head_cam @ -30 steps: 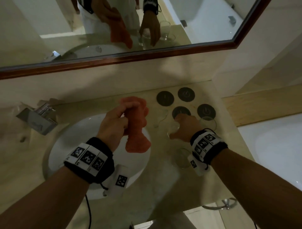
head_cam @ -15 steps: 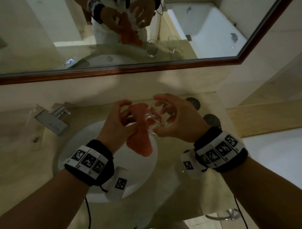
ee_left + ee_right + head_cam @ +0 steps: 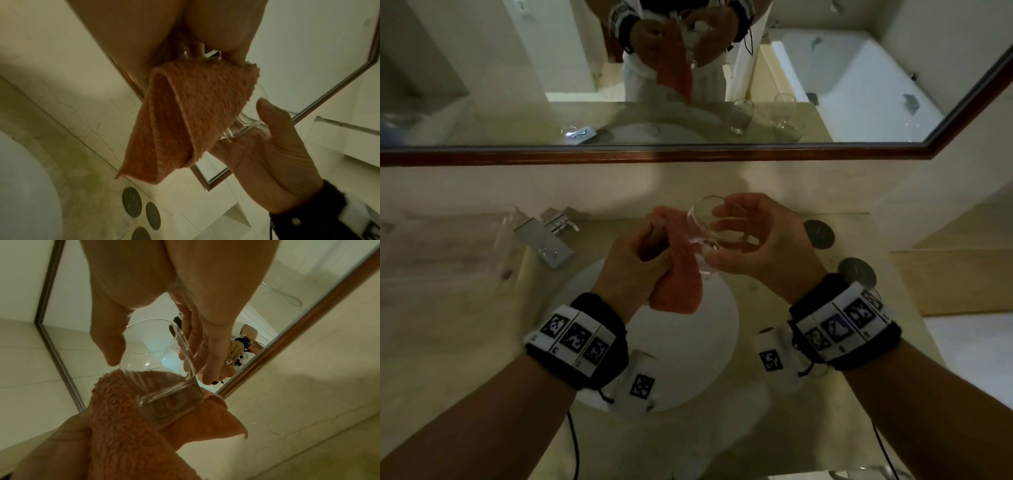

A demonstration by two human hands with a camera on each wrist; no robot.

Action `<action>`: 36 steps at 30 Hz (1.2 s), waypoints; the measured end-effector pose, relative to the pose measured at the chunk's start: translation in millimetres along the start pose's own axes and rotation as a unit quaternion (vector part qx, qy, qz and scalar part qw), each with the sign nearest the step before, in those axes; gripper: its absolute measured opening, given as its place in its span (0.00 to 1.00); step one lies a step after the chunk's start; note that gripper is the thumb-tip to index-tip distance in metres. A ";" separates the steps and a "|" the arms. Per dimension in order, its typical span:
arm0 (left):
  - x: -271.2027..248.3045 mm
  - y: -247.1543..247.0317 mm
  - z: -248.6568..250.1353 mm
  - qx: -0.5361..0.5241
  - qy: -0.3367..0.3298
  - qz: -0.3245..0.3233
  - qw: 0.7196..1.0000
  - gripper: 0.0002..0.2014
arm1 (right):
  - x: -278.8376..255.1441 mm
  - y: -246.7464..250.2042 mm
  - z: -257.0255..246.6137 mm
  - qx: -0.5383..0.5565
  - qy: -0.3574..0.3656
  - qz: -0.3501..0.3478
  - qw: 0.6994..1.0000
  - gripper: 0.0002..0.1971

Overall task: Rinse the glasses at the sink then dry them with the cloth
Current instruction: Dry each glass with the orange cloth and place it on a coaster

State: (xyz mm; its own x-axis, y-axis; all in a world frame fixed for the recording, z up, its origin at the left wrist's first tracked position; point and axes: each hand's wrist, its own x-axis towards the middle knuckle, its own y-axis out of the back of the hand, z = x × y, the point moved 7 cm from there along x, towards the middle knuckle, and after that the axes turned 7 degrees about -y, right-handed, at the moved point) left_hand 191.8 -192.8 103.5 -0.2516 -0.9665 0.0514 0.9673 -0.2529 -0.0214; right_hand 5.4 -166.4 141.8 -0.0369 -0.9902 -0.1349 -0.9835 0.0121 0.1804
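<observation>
Clear glass (image 3: 705,233) was held tilted over the sink (image 3: 722,329), base end against the orange cloth (image 3: 681,274). Right hand (image 3: 760,246) had thumb and fingers curled round the glass wall. Left hand (image 3: 633,267) clutched the cloth, pressing it to the glass. Two dark coasters (image 3: 820,233) sat on the counter right of the basin; faucet (image 3: 548,240) at left.

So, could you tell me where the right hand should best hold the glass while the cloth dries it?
Probably round the upper wall near the rim, from the right, as the right hand does. The glass lies tilted, its base against the orange cloth in the left hand, so that end stays free for wiping.
</observation>
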 end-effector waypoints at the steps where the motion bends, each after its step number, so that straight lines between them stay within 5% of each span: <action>1: -0.4 0.2 1.8 -0.010 -0.003 -0.015 1.000 0.12 | 0.0 -2.3 -0.8 0.007 -0.002 -0.003 1.000 0.38; 12: -0.8 6.2 14.8 0.071 -0.055 -0.127 0.988 0.40 | -0.5 -20.8 -13.6 0.000 0.008 -0.037 0.999 0.32; 22: -5.4 0.9 19.8 0.132 -0.068 -0.118 0.982 0.45 | -8.8 -35.1 -21.7 -0.121 0.047 -0.042 0.991 0.34; 30: -9.5 -8.1 23.5 0.208 -0.075 -0.129 0.967 0.46 | -6.0 -38.2 -45.1 -0.381 0.107 -0.111 0.912 0.35; 36: -11.0 -15.9 23.2 0.202 -0.076 -0.121 0.969 0.48 | -4.5 -35.1 -48.8 -0.411 0.077 -0.084 0.904 0.29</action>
State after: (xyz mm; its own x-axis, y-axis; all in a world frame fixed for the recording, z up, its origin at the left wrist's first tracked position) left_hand 180.0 -177.1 126.4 -0.4942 -0.8557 0.1533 0.8230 -0.4036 0.3998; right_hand 48.7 -169.1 183.6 0.1885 -0.9767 -0.1028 -0.5059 -0.1863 0.8422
